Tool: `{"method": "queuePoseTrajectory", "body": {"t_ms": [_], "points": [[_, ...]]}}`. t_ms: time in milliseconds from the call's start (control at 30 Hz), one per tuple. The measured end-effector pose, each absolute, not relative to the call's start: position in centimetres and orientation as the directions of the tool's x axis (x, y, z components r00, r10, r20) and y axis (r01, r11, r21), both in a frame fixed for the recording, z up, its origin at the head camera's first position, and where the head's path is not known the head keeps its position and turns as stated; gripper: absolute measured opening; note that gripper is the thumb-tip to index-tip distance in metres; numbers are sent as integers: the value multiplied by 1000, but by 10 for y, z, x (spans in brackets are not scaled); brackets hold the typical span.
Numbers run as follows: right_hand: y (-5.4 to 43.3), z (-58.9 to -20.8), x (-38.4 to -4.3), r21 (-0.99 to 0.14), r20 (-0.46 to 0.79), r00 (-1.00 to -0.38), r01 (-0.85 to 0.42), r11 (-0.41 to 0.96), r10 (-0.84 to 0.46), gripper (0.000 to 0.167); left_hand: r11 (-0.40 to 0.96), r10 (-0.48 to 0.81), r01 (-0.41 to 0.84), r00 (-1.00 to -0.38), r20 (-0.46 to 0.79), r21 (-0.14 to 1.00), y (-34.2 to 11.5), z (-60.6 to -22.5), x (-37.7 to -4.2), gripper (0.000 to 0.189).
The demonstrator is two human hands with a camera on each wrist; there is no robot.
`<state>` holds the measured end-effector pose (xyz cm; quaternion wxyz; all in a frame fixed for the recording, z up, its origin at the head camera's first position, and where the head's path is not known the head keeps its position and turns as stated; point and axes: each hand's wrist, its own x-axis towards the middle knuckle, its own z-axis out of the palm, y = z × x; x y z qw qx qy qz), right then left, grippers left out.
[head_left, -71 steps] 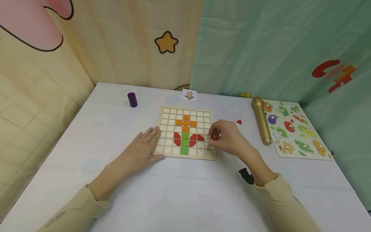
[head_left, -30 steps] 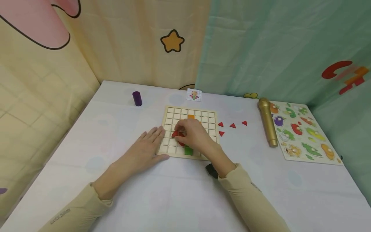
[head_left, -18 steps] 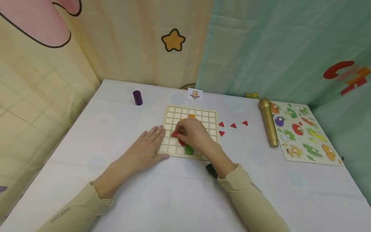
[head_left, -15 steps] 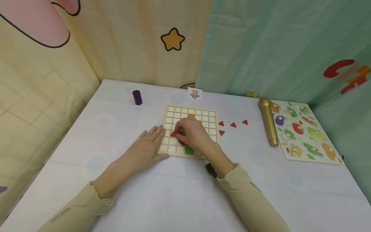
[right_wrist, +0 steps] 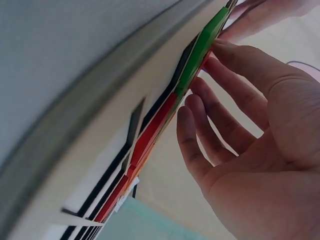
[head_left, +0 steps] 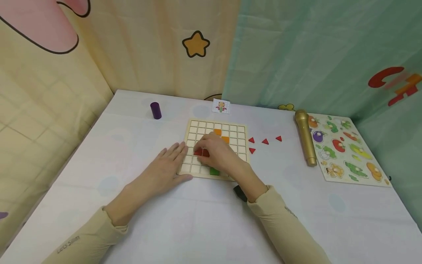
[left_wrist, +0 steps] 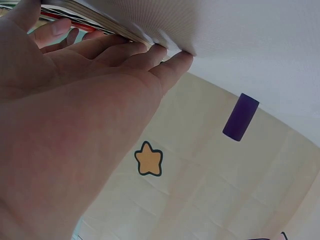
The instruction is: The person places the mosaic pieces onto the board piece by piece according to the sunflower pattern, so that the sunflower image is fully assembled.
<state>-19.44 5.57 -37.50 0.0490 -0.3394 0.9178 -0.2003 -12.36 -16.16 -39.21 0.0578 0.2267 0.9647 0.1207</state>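
A pale wooden grid board [head_left: 237, 142] lies on the table with coloured pieces in its cells. My left hand [head_left: 163, 168] is flat, its fingers straight along the board's left edge and touching it. My right hand [head_left: 219, 152] reaches over the board's middle. Its thumb and index finger, bent, pinch about a red quarter-circle piece [head_left: 198, 152] left of centre. Below them a green square [head_left: 214, 171] shows, and above, an orange square [head_left: 225, 139]. The other pieces are covered by the right hand. Green pieces [right_wrist: 200, 50] lie beside its thumb in the right wrist view.
Several red triangles [head_left: 265, 141] lie right of the board. A small pattern card [head_left: 221, 106] is behind it, and a purple cylinder [head_left: 156, 110] stands at the back left. A gold microphone [head_left: 306, 139] lies by a vegetable puzzle board [head_left: 349, 154] on the right.
From beside the board's right edge, my right hand came left over its middle. In the last half second its thumb and index finger spread apart and shifted slightly left. The left hand stays at the edge.
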Motion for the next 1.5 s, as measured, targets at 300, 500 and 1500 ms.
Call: {"method": "queuePoseTrajectory", "body": {"t_ms": [300, 500, 1500], "points": [[65, -371, -197, -401, 29, -789, -572, 716, -614, 31, 869, 452, 423, -890, -64, 255, -161, -392, -124, 92], [65, -370, -196, -429, -12, -799, -539, 725, -602, 34, 870, 450, 418, -890, -73, 260, -160, -392, -125, 94], [182, -354, -244, -504, -103, -968, -148, 851, -229, 27, 882, 428, 395, -899, -88, 257, -157, -392, -125, 98]]}}
